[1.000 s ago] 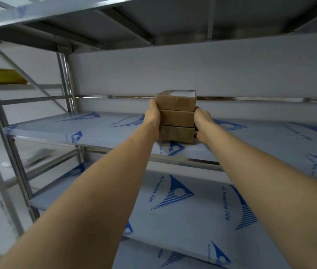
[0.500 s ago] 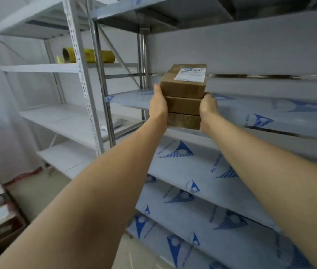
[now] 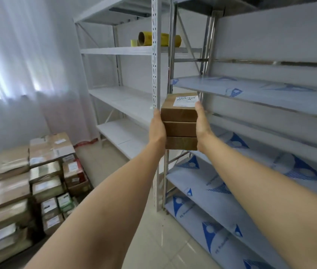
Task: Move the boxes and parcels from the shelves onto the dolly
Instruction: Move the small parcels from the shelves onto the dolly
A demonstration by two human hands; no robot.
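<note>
Cartons (image 3: 27, 187) are seen piled several layers deep at the lower left, most with white labels, and this heap is judged to be the load already gathered on the dolly, though the dolly itself is hidden beneath it and cannot be made out. Further right, the white shelving unit (image 3: 126, 101) is seen bare of parcels; only a yellow roll (image 3: 159, 38) is left lying on its upper board. In the middle, a stack of three brown boxes (image 3: 180, 123) is held in the air in front of the shelf uprights, clear of every board. It is clamped between the two palms: the left hand (image 3: 156, 129) is pressed flat against its left side and the right hand (image 3: 202, 127) against its right, fingers extended along the cardboard, the right thumb reaching up beside the label on top. To the right, the film-covered steel shelves (image 3: 260, 92) show no parcels in the part visible. The task is therefore judged to be nearly finished, with this stack yet to be carried across and set down. The room is closed at the left by a pale curtain (image 3: 18, 65) with daylight behind it, and the floor (image 3: 163, 239) is laid in light glossy tiles.
</note>
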